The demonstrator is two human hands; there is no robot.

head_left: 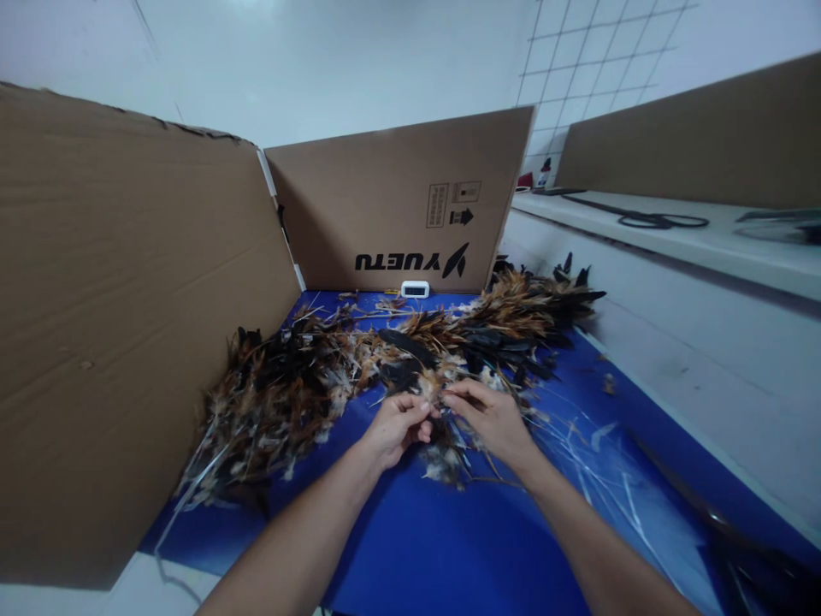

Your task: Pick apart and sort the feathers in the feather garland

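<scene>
A long heap of black, brown and white feathers (308, 376) lies across a blue sheet (436, 539). My left hand (396, 424) and my right hand (487, 417) meet at the near edge of the heap. Both are closed in a pinch on a small bunch of feathers (437, 389) held between them. More feathers hang below my fingers onto the sheet.
Cardboard walls stand at the left (128, 308) and at the back (398, 205). A small white clock (415, 289) sits at the back wall's foot. Stripped quills (596, 453) lie on the right. A white shelf (673, 231) holds scissors (654, 219); another dark tool (724, 522) lies near right.
</scene>
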